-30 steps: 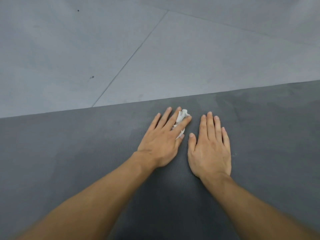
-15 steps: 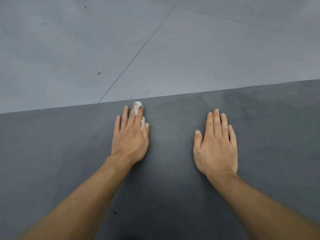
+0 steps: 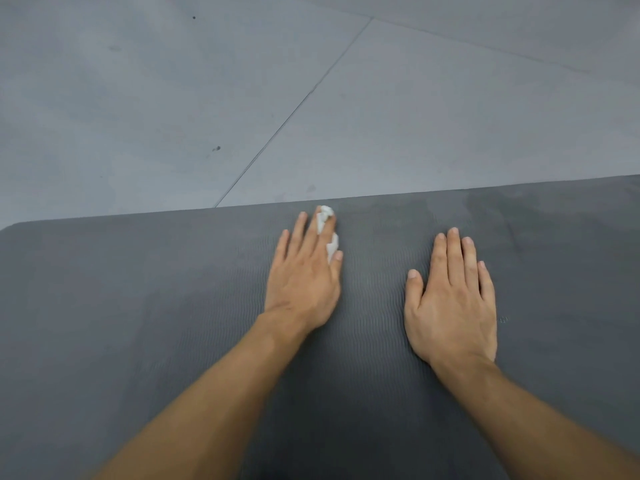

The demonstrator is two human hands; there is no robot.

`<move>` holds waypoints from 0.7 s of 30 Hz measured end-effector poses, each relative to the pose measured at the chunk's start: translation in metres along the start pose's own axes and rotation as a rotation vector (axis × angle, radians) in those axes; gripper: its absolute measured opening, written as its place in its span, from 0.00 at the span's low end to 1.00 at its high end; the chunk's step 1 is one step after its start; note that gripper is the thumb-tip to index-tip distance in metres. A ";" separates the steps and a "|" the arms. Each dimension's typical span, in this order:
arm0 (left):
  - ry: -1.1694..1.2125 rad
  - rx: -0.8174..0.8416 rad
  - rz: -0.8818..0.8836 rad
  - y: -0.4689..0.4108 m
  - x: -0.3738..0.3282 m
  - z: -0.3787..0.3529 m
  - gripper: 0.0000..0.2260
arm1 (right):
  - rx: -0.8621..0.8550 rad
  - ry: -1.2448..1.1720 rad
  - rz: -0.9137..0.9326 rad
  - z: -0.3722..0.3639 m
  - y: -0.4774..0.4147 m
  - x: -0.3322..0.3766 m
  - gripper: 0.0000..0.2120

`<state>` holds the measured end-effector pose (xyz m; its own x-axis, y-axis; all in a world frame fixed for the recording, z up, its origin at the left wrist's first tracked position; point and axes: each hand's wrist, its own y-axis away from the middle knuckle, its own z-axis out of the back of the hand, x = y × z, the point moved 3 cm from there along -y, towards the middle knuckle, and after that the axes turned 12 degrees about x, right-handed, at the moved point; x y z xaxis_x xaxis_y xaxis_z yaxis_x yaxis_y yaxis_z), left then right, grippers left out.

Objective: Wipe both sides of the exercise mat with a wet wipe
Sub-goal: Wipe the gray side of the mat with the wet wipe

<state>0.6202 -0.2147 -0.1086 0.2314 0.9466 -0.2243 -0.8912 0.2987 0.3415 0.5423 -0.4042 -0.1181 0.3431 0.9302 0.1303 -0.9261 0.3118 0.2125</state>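
Observation:
A dark grey ribbed exercise mat (image 3: 138, 306) lies flat on the floor and fills the lower half of the view. My left hand (image 3: 304, 271) lies flat on it with straight fingers, pressing a crumpled white wet wipe (image 3: 327, 230) against the mat close to its far edge. Bits of the wipe show between the index and middle fingers and beside the thumb. My right hand (image 3: 450, 299) rests flat on the mat to the right, fingers straight and together, holding nothing.
Beyond the mat's far edge is a pale grey tiled floor (image 3: 415, 116) with thin joint lines. The mat's rounded far-left corner (image 3: 10, 228) shows at the left. Darker damp patches (image 3: 502, 206) mark the mat at the far right.
My left hand slid the wipe leftward along the far edge, away from my right hand, and now sits a little farther forward. My right hand stayed planted.

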 end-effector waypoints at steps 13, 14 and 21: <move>0.066 -0.039 0.070 -0.004 0.000 0.005 0.27 | -0.017 -0.009 -0.001 0.000 0.000 0.000 0.34; 0.044 -0.025 0.023 -0.007 -0.013 0.003 0.28 | -0.017 -0.012 -0.004 0.000 0.000 0.000 0.34; -0.020 0.018 -0.034 -0.007 -0.002 0.004 0.27 | -0.018 -0.021 -0.003 0.000 0.000 0.000 0.34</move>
<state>0.6275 -0.2183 -0.1063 0.2698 0.9380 -0.2176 -0.8753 0.3331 0.3506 0.5419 -0.4041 -0.1177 0.3490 0.9251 0.1496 -0.9276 0.3184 0.1952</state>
